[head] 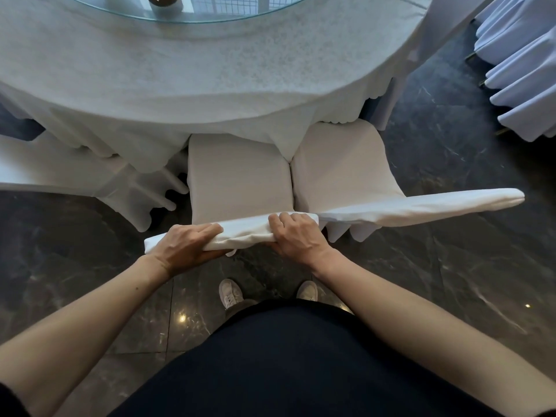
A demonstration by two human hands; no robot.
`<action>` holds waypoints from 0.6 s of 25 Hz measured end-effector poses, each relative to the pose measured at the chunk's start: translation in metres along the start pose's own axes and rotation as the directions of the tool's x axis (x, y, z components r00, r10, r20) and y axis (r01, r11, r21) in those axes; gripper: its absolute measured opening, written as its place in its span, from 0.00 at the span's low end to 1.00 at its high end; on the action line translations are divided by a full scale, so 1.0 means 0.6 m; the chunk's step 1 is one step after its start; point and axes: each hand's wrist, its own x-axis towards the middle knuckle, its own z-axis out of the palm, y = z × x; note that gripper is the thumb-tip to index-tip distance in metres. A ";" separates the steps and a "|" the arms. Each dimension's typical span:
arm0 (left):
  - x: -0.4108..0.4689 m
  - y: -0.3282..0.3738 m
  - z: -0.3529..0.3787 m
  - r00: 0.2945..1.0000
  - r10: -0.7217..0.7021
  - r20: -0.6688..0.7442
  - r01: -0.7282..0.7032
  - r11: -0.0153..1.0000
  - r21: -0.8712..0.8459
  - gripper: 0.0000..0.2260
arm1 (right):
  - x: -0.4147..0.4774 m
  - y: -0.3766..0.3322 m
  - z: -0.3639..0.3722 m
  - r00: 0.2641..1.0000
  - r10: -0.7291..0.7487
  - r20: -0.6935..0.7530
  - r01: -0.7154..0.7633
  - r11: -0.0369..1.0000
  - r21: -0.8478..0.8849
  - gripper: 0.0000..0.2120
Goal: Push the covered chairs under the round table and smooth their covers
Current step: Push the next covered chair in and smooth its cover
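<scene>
While both hands clamp the top rail of the covered chair (237,179), fingers curled over the white cover (240,233), I judge the push-in step is under way. Left hand (188,246) grips the rail's left end, right hand (296,234) its right end; both palms down, wrists low, forearms reaching forward. Seat front already sits beneath the tablecloth (210,85) at the near edge of the round table. Neighbouring chair (340,170) touches it on the right, tucked in likewise. Next: ease forward if room remains, then release and stroke the bunched cover flat.
</scene>
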 end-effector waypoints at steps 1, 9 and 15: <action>-0.001 0.001 -0.001 1.000 -0.005 0.002 0.005 1.000 -0.003 0.23 | 0.000 -0.001 0.001 1.000 0.008 0.003 -0.008 1.000 -0.014 0.23; -0.008 0.008 -0.003 0.996 -0.084 0.036 0.084 0.996 -0.002 0.25 | -0.003 -0.002 -0.009 0.997 -0.066 -0.037 0.064 0.997 -0.053 0.21; -0.018 0.015 -0.004 0.992 -0.111 0.066 0.112 0.994 -0.012 0.30 | -0.010 -0.010 -0.005 0.992 -0.057 -0.113 0.045 0.994 -0.104 0.19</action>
